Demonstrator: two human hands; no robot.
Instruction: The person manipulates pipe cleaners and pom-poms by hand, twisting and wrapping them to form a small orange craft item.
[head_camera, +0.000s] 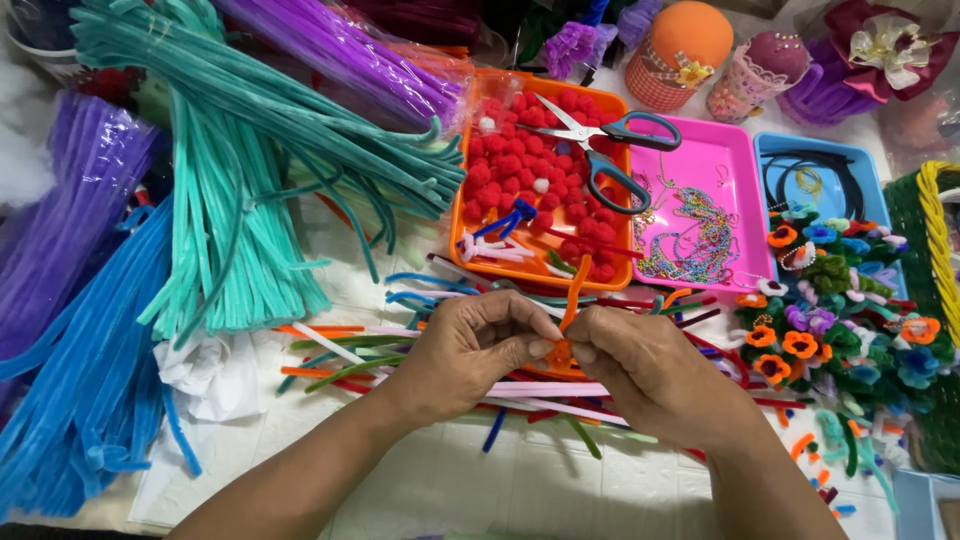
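My left hand (470, 350) and my right hand (645, 370) meet at the table's middle, fingertips pinched together on an orange pipe cleaner (572, 300). Its free end sticks up between the thumbs, and a small coiled orange part sits at the fingertips. Loose pipe cleaner pieces (350, 350) in many colours lie under and around both hands. Just behind the hands stands an orange tray (462, 215) full of red pompoms (510, 165), with scissors (610, 150) resting across its right rim.
Big bundles of teal (230, 200), purple (70, 210) and blue (80, 390) pipe cleaners fill the left. A pink tray (740, 160) with bead chains and a blue tray (860, 165) stand at the right. Finished small pipe-cleaner flowers (830, 330) crowd the right side.
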